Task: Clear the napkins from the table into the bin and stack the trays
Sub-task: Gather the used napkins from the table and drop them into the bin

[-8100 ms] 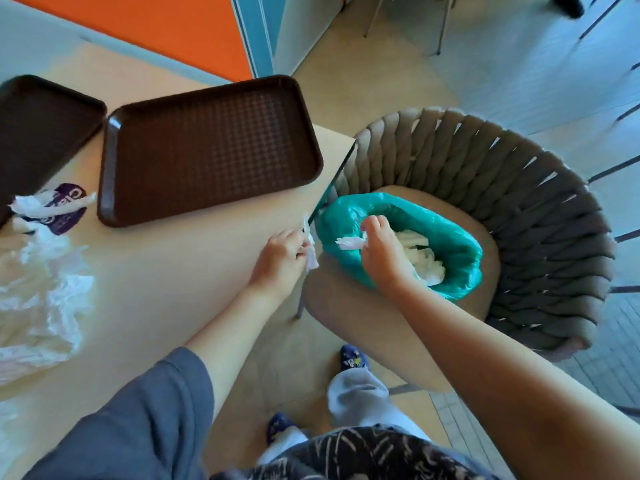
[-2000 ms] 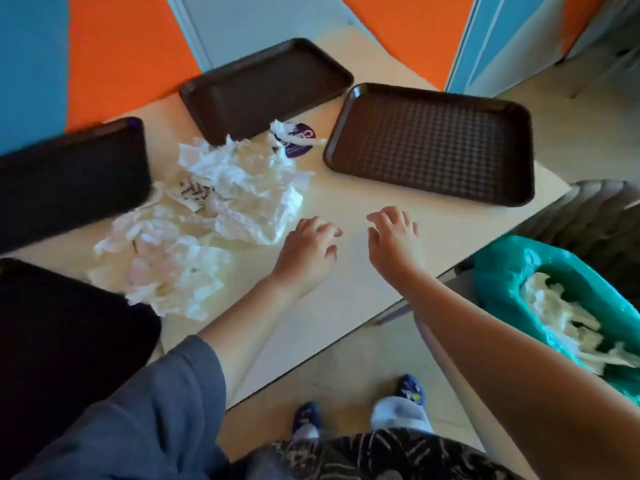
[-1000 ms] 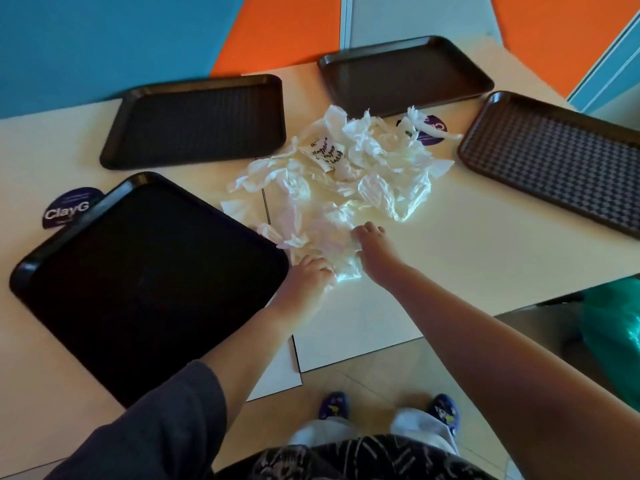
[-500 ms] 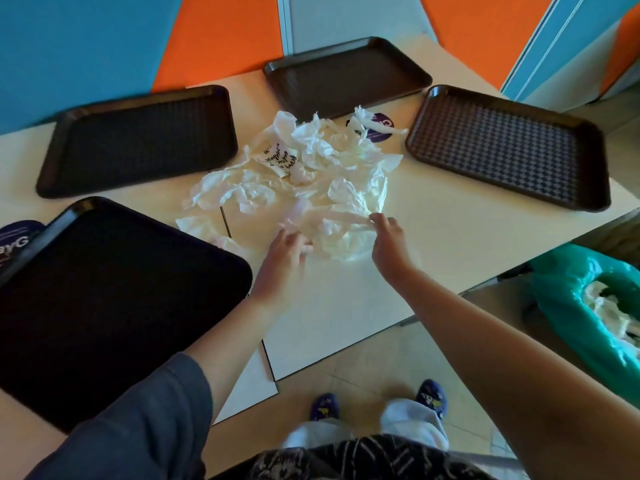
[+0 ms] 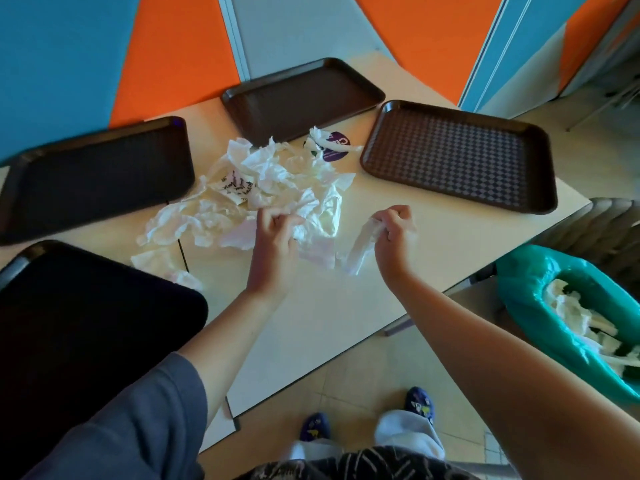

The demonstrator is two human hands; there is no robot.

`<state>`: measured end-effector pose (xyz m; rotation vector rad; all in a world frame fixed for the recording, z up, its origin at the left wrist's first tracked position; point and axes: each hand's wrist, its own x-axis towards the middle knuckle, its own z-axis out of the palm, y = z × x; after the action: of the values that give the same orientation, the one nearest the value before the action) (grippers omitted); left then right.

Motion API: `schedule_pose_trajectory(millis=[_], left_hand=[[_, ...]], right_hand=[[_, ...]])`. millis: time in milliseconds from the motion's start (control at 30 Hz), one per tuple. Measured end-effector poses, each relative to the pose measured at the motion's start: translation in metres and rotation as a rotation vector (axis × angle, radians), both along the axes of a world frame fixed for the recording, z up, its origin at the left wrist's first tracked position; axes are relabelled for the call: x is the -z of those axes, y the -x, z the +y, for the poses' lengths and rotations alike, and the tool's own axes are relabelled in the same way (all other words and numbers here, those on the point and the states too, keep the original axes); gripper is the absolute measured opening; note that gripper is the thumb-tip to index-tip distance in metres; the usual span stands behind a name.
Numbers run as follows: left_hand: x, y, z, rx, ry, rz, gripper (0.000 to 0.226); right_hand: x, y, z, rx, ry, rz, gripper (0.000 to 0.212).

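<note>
Crumpled thin paper napkins (image 5: 277, 188), textured brown plastic trays (image 5: 457, 157), smooth matt table (image 5: 346, 306), glossy, probably plastic, bin liner (image 5: 526, 282)

No text can be read; purple sticker (image 5: 335, 147) half covered, dark print on one napkin (image 5: 237, 186) illegible.

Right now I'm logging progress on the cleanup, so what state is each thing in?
left hand: gripping napkins at the pile's edge
right hand: holding one napkin lifted
napkin pile: crumpled, loose on the table
four trays: empty, unstacked
bin: open, partly filled with napkins
</note>
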<state>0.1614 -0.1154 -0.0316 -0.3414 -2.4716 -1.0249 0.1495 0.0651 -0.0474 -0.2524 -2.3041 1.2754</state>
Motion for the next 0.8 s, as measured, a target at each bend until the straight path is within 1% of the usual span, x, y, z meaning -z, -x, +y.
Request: schedule_pose_trajectory(millis=[133, 267, 367, 433, 467, 533, 600, 700, 800], left_hand=[[-0.003, 0.005, 0.035, 0.090, 0.022, -0.013, 0.034], [-0.009, 0.010, 0.078, 0.199, 0.017, -0.013, 0.025], [-0.010, 0.021, 0.111, 0.258, 0.000, 0.032, 0.021], [-0.009, 0.030, 0.138, 0.319, 0.009, 0.065, 0.022], [-0.008, 0.033, 0.145, 0.341, 0.023, 0.066, 0.021], [0.000, 0.040, 0.172, 0.395, 0.055, 0.056, 0.016], [0.011, 0.045, 0.195, 0.446, 0.093, 0.049, 0.012], [0.028, 0.048, 0.236, 0.547, 0.141, 0.048, 0.011], [0.039, 0.045, 0.270, 0.596, 0.214, -0.021, 0.005]], right_hand=[[-0.004, 0.002, 0.033, 0.007, 0.003, -0.014, 0.023], [-0.005, 0.003, 0.077, 0.024, 0.003, -0.049, 0.023], [-0.005, 0.005, 0.111, 0.082, 0.103, -0.109, 0.022], [-0.007, 0.005, 0.140, 0.127, 0.192, -0.150, 0.018], [-0.008, 0.004, 0.147, 0.123, 0.201, -0.182, 0.015], [-0.009, 0.001, 0.178, 0.135, 0.150, -0.218, 0.011], [-0.004, -0.003, 0.206, 0.151, 0.047, -0.237, 0.012], [0.012, -0.009, 0.251, 0.216, -0.016, -0.293, 0.018], [0.027, -0.019, 0.284, 0.237, -0.087, -0.417, 0.023]])
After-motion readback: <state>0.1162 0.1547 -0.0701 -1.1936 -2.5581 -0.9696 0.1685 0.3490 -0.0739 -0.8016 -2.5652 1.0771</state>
